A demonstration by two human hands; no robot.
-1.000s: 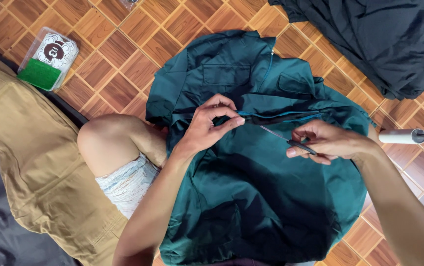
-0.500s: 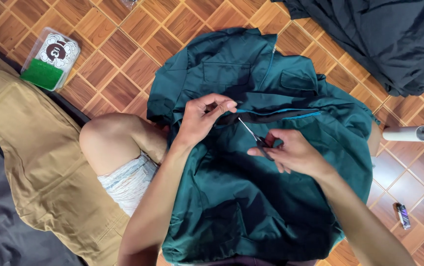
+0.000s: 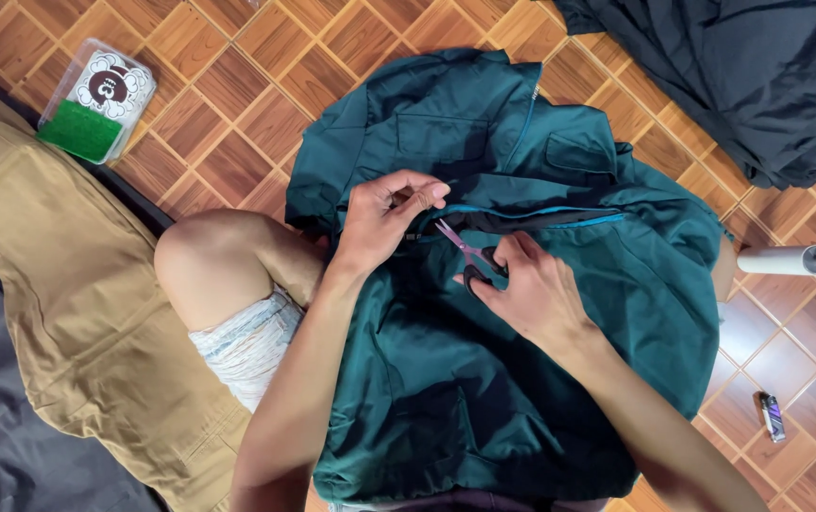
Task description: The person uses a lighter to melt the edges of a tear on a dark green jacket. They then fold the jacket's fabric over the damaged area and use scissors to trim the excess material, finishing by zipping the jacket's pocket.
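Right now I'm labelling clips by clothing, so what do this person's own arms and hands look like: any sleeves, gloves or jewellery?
Both forearms are bare, with no sleeve in view. The left hand and right hand are ungloved, and no ring, watch or bracelet shows on either wrist or on the fingers that can be seen.

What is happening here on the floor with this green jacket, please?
A person sits on a wooden parquet floor with a teal green jacket spread over the lap. The left hand pinches the fabric near the zipper, and the right hand holds small scissors with the blades pointed at that spot. A small plastic box lies on the floor at the upper left, a tan cloth on the left, and a dark garment at the upper right.
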